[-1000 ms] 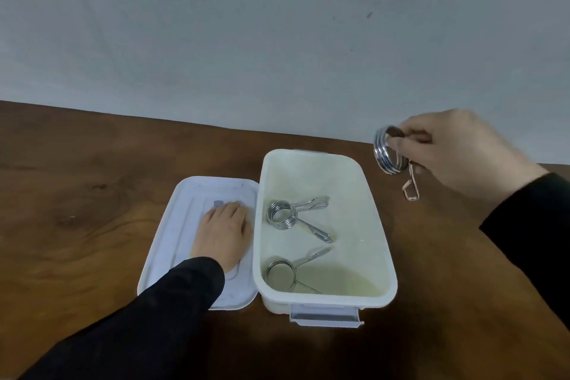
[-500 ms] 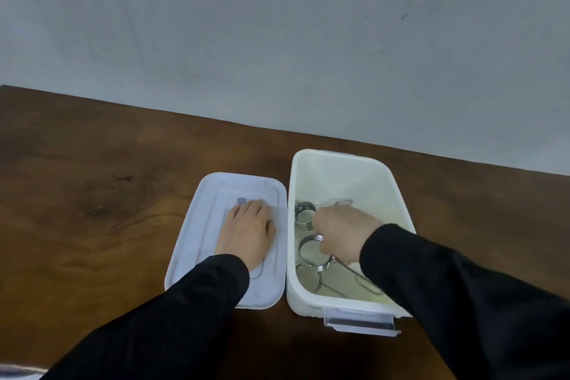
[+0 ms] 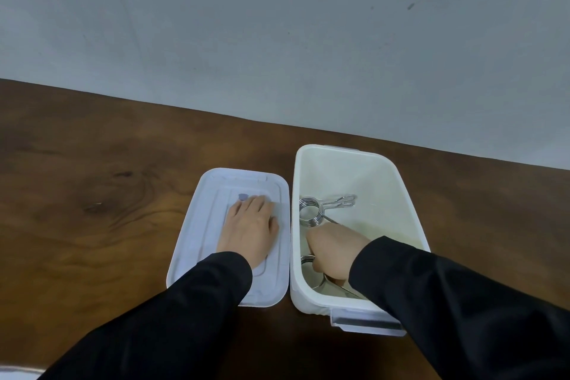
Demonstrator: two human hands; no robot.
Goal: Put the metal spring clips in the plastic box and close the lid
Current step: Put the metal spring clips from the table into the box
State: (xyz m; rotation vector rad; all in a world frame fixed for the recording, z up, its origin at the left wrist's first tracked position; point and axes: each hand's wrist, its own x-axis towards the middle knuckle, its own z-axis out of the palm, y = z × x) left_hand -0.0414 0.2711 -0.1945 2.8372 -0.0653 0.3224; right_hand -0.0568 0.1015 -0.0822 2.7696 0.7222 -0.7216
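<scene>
The white plastic box (image 3: 410,200) stands uncovered on the brown table. One metal spring clip (image 3: 311,211) lies loose in its middle. My right hand (image 3: 334,253) is down inside the near part of the box, fingers curled on a second clip (image 3: 307,261), of which only the coil shows at the hand's left edge. More wire shows under the hand (image 3: 322,282). The lid (image 3: 191,244) lies flat just left of the box. My left hand (image 3: 249,228) rests palm-down on the lid, fingers spread.
The box's latch flap (image 3: 367,324) sticks out at its near end. A grey wall (image 3: 277,40) rises right behind the table's far edge. Bare wood (image 3: 92,210) stretches left of the lid.
My right hand carried a clip from above the table at the right into the box, then moved toward the box's near end. The left hand stayed on the lid.
</scene>
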